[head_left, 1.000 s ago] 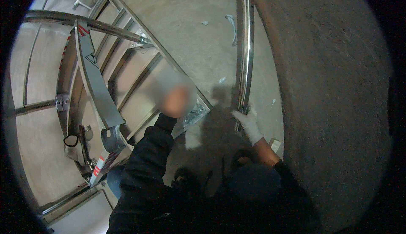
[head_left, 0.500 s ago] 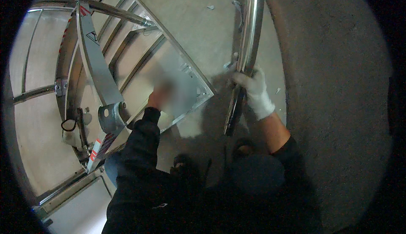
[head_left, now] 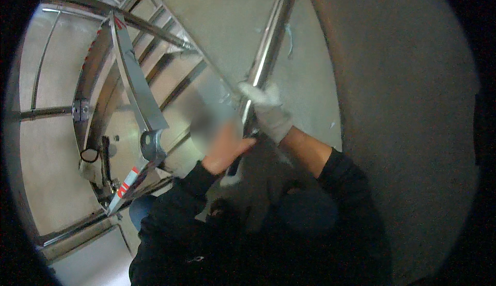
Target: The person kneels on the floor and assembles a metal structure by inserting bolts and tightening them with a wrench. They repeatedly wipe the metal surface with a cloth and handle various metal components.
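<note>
A long, shiny metal tube (head_left: pixel 269 48) slants from the top middle of the view down toward my body. My right hand (head_left: pixel 273 114), in a white glove, is wrapped round its lower part. Bare and without a glove, my left hand (head_left: pixel 223 150) is beside the tube's lower end, its thumb stretched out toward it. Whether that thumb touches the metal I cannot tell. A blurred patch hides some of the left hand's surroundings. The tube's dark lower end (head_left: pixel 234 168) shows just below the left hand.
A slatted metal frame (head_left: pixel 181 87) lies at the left. Across it stands a grey bracket (head_left: pixel 133 76) with red-and-white markings, below a curved metal rail (head_left: pixel 121 18). A dark handle-like part (head_left: pixel 106 156) is farther left. A dark brown surface (head_left: pixel 403 105) fills the right side.
My right hand and the tube have moved left and nearer my left hand, and the tube now tilts more. My left hand has shifted right, toward the tube's lower end.
</note>
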`<state>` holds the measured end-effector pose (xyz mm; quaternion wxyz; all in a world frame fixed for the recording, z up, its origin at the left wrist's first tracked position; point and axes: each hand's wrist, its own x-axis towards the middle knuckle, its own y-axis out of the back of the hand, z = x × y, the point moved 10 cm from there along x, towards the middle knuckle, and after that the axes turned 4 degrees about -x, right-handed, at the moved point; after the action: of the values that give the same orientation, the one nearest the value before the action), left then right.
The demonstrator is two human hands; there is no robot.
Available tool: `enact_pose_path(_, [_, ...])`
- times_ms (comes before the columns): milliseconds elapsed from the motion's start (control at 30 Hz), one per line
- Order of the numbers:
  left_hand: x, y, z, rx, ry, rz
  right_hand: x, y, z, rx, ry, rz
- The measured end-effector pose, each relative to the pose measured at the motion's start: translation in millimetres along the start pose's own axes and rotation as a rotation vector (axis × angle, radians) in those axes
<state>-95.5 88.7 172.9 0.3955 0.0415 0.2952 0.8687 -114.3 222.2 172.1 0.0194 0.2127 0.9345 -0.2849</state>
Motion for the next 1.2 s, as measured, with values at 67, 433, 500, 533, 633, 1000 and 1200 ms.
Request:
enact_pose_path(67, [-23, 12, 21, -0.437, 0.398, -0.157, 12, -15, 12, 0.278, -0.003, -0.098])
enact_pose_path(433, [-305, 116, 1, -0.299, 1.002, -0.653, 97, 42, -38, 0.401, -0.110, 0.239])
enact_pose_path(500, [-315, 129, -11, -0.264, 1.035, -0.727, 77, 41, -8, 0.428, -0.240, 0.198])
enact_pose_path(533, [-305, 133, -15, -0.245, 1.023, -0.693, 61, 40, 6, 0.445, -0.304, 0.184])
enact_pose_path(633, [-263, 128, -9, -0.230, 0.933, -0.546, 1, -6, 5, 0.236, -0.281, -0.138])
enact_pose_path(1000, [-56, 8, 33, -0.433, 0.480, -0.316, -92, -30, 24, 0.087, -0.468, -0.569])
enact_pose_path(1200, [-56, -9, 38, -0.272, 0.444, -0.316, -42, 39, -31, 0.606, -0.171, -0.105])
